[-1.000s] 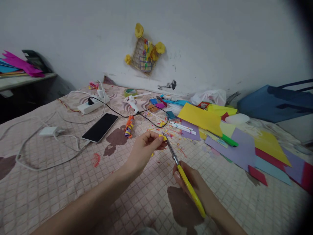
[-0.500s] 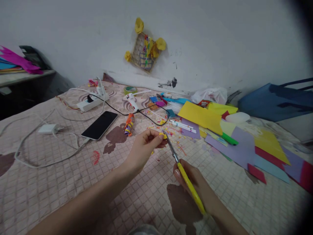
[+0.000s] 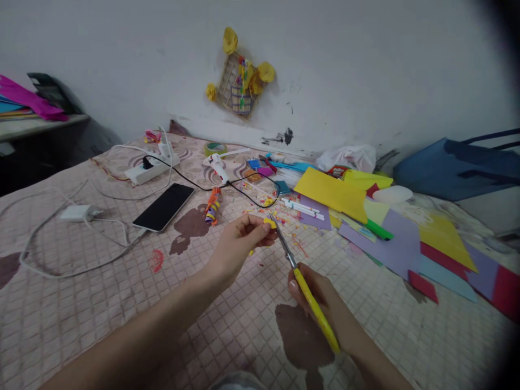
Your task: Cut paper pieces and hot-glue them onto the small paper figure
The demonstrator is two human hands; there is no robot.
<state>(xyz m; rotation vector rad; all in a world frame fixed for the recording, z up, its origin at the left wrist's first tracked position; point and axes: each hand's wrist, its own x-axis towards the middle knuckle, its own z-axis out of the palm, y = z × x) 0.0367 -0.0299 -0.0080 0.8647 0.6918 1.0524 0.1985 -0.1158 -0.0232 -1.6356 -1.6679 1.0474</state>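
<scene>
Nearest, the right hand has its fingers closed around the yellow handle of a pair of scissors, whose metal blades point up and away. Just beyond, the left hand pinches a small yellow paper piece between thumb and fingers, above the quilted cloth. The blades meet the right edge of this piece; whether they are biting into it is too small to tell.

Farther on, tiny coloured scraps lie scattered. A phone with a cable rests to the left, and an orange and purple roll lies right of it. On the right spread sheets of coloured paper, near some white sticks. Behind lie a white glue gun, a power strip and a tape roll. A blue bag sits far right. Farthest, a woven decoration with yellow flowers hangs on the wall.
</scene>
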